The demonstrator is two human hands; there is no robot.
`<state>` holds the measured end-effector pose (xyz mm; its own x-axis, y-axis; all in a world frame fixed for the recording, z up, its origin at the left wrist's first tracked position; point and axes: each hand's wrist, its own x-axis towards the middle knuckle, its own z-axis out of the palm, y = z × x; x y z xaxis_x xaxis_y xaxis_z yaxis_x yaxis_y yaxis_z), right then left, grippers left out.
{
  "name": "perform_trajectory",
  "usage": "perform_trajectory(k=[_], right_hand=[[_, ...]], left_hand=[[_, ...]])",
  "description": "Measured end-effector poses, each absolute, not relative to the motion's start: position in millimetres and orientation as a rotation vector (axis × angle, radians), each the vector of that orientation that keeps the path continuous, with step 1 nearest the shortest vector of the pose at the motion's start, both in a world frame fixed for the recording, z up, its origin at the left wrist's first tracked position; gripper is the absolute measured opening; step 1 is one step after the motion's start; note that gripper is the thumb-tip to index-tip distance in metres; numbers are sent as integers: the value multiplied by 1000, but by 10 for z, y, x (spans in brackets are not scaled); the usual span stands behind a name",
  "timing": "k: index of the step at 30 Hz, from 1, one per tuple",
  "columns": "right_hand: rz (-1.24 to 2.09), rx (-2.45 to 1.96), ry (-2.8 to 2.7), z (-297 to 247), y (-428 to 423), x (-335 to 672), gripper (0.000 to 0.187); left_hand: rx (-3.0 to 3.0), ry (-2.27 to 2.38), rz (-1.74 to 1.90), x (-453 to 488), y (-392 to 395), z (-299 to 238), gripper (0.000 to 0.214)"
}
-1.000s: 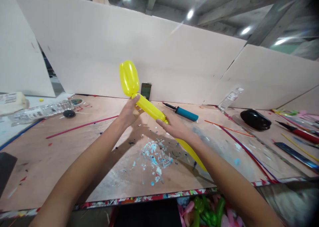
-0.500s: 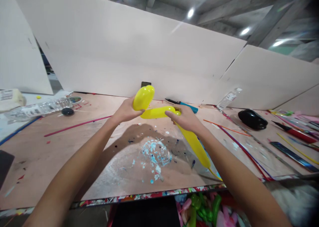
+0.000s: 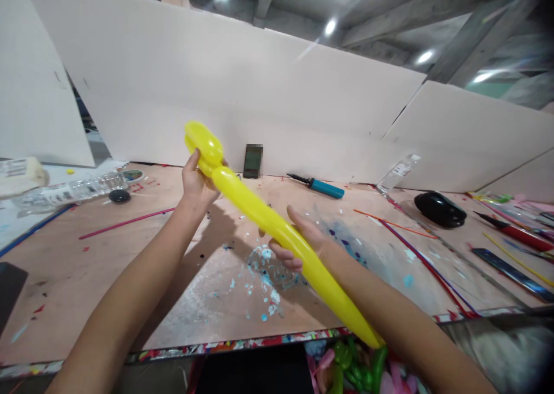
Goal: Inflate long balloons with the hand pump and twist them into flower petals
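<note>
A long yellow modelling balloon (image 3: 264,215) slants across the middle, from upper left down past the table's front edge. My left hand (image 3: 197,180) is closed around its twisted upper end, where short fat bubbles bunch together, thumb over the front. Partway down the long straight section, my right hand (image 3: 298,241) cradles the balloon loosely, fingers curled beneath it and thumb raised on the far side. The lower tip narrows beside my right forearm. Beneath the hands, the worn tabletop (image 3: 182,301) carries blue and white paint flecks.
A phone (image 3: 253,161) leans on the white board behind, near a teal hand pump (image 3: 322,187). Plastic bottles (image 3: 398,173) lie or stand at both sides. To the right are a black mouse-shaped object (image 3: 440,208), uninflated balloons (image 3: 424,261) and a red pump (image 3: 517,231). Coloured balloons (image 3: 355,362) fill a space below the table.
My left hand has moved up and left with the bubbled end. My right hand has slid down the balloon, whose previously bent body now runs straight. The phone and pump are uncovered.
</note>
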<state>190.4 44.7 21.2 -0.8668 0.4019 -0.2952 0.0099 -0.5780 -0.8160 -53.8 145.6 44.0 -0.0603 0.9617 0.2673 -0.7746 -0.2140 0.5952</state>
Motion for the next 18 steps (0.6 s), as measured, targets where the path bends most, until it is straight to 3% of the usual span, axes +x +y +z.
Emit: perform_trajectory(k=[6, 12, 14, 18], right_hand=[[2316, -702, -1117, 242, 388, 1677, 51], [2131, -703, -1114, 420, 354, 1550, 38], [2102, -681, -1129, 379, 372, 1542, 40], [2158, -666, -1167, 291, 466, 1563, 40]], left_hand=[[851, 299, 1468, -405, 1258, 499, 57], [1172, 302, 889, -188, 1056, 413, 54], [1195, 291, 860, -143, 1038, 377, 53], [1312, 330, 946, -112, 1044, 368, 32]])
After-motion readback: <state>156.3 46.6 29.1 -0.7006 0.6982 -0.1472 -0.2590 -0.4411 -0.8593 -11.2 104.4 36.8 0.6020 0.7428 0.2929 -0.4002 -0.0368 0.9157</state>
